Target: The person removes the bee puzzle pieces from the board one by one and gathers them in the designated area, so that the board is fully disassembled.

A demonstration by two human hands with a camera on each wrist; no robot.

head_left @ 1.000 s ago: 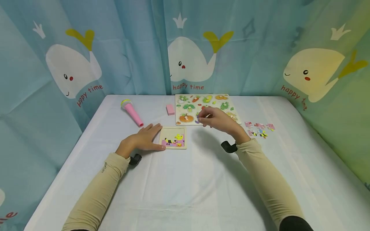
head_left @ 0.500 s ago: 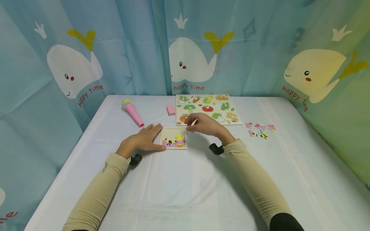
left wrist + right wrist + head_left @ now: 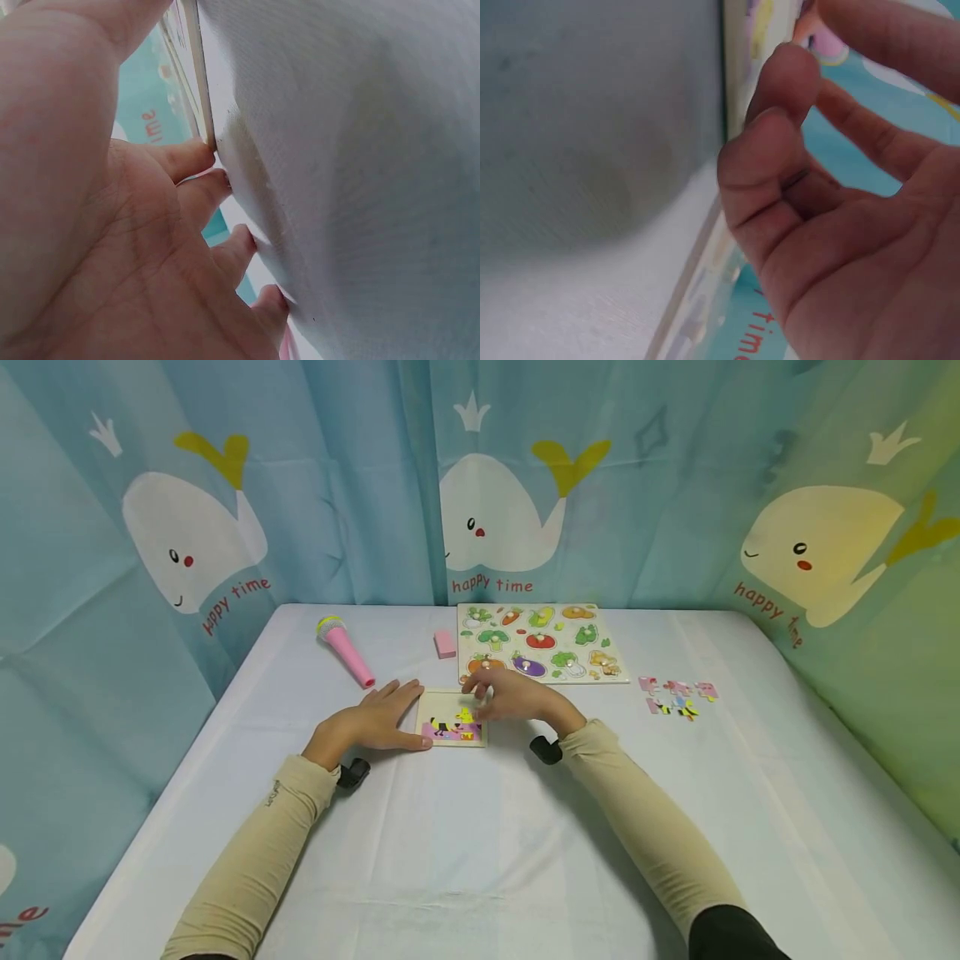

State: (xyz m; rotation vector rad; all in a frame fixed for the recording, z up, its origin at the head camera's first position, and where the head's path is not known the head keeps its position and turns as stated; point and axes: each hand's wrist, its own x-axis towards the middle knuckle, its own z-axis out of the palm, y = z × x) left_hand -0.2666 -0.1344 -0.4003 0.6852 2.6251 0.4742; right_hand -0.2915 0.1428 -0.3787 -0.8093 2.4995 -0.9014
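A small square puzzle tray (image 3: 447,700) with a light wooden rim lies on the table, its lower part filled with pink, yellow and black picture pieces. My left hand (image 3: 372,720) rests spread at its left side, thumb at the lower left corner; in the left wrist view, the fingers (image 3: 199,199) reach the cloth and the tray's edge. Over the tray's right side, my right hand (image 3: 513,695) pinches a small puzzle piece (image 3: 829,43), mostly hidden by the fingers. Its other fingers (image 3: 761,150) are curled beside the tray's rim.
Several loose jigsaw pieces (image 3: 678,688) lie to the right. A vegetable peg board (image 3: 540,672) stands behind the tray, with a pink block (image 3: 445,644) beside it. A pink toy microphone (image 3: 348,656) lies at back left. Whale-print curtains (image 3: 360,485) enclose the white table (image 3: 450,860).
My right hand has moved left and toward me, from in front of the peg board to over the tray's right side. The left hand has stayed in place.
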